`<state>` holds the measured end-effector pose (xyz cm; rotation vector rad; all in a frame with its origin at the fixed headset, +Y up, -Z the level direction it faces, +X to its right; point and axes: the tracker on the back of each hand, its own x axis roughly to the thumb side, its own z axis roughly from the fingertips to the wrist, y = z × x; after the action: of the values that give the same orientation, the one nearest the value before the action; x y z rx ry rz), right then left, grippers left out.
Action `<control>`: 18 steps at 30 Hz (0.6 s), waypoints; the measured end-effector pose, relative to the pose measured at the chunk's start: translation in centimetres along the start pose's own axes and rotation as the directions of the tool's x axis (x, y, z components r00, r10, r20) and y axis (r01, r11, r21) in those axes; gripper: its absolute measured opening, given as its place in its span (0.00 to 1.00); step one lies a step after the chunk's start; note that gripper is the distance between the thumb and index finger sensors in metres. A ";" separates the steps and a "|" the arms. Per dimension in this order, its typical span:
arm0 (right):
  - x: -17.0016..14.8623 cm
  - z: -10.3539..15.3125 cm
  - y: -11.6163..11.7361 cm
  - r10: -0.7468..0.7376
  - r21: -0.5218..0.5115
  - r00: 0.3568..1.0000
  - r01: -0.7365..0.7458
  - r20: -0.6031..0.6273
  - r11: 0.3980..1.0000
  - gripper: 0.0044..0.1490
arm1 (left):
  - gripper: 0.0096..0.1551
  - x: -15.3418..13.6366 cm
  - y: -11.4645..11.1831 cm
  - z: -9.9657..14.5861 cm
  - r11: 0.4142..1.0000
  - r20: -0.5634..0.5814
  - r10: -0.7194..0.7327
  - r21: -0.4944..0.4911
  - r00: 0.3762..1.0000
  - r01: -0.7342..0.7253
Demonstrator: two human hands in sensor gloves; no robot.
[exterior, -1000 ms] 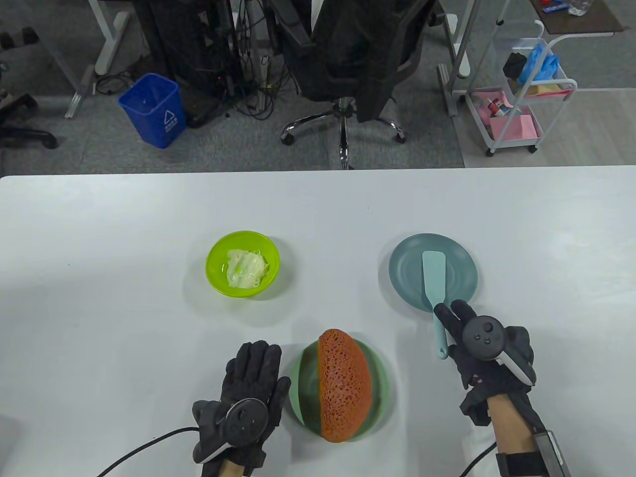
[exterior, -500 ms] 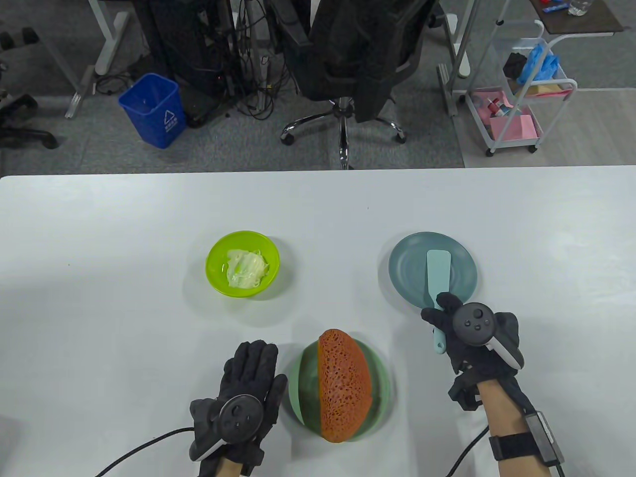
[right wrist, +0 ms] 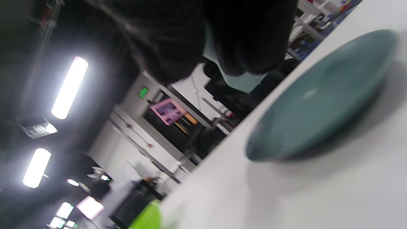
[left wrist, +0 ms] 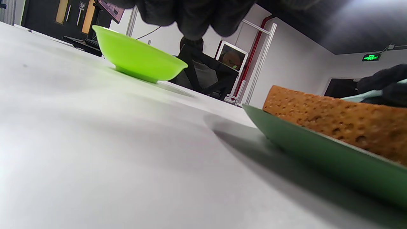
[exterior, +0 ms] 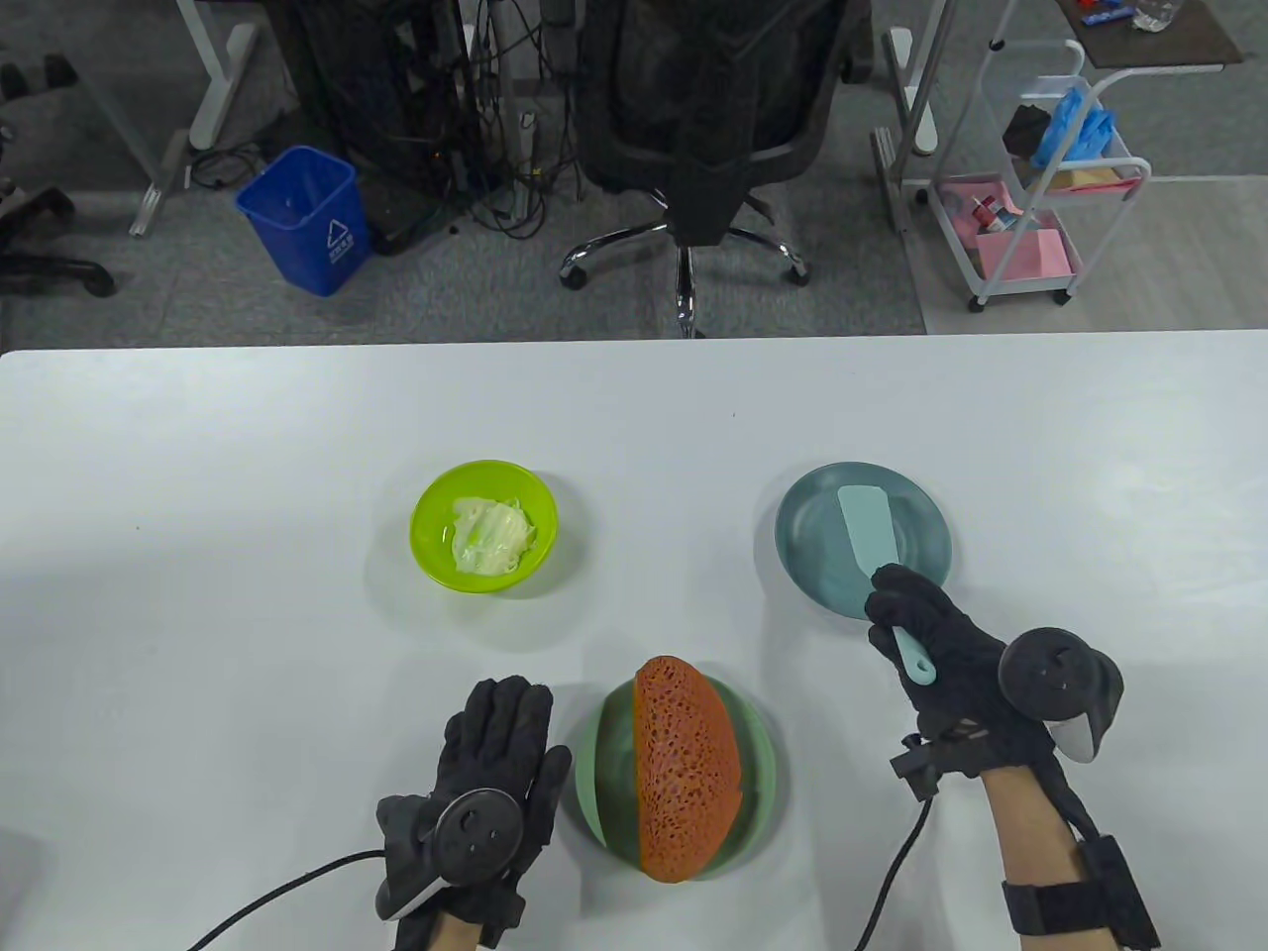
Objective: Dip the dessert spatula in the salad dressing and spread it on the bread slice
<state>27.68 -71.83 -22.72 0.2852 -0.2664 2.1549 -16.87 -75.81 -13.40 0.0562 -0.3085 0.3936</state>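
My right hand [exterior: 946,649] grips the handle of the dessert spatula [exterior: 877,560], fingers wrapped around it with the handle's end poking out past them toward me. The pale blade reaches away from my hand and lies over the teal plate [exterior: 921,515]; I cannot tell whether the blade touches the plate or hangs just above it. In the right wrist view my dark fingers [right wrist: 248,41] fill the top, a sliver of the pale spatula [right wrist: 244,81] shows beneath them, and the teal plate [right wrist: 321,105] sits on the white table [right wrist: 286,197] just beyond.

Taking the bread slice [exterior: 686,768] as my landmark: it lies on a green plate [exterior: 758,792] at the near middle of the table [exterior: 198,594]. My left hand [exterior: 490,773] rests flat on the table just to the left of that plate, fingers straight and close together, holding nothing. The lime bowl [exterior: 483,527] with the pale salad dressing [exterior: 485,535] in it stands beyond the bread and to its left, well apart. The teal plate and spatula are beyond the bread to its right.

From the left wrist view the bread [left wrist: 337,124] shows its porous brown edge on the green plate [left wrist: 318,156], with the lime bowl [left wrist: 140,58] farther off and my fingertips [left wrist: 194,16] at the top edge
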 end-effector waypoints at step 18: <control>2.8 4.4 -1.8 -0.678 -0.072 0.714 0.696 0.175 0.715 0.25 | 0.40 0.1 0.0 0.4 1.000 0.017 0.005 0.021 1.000 -0.006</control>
<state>28.08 -69.98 -17.59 0.3849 -0.3196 1.3608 -16.88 -75.79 -13.02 0.0798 -0.3214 0.4020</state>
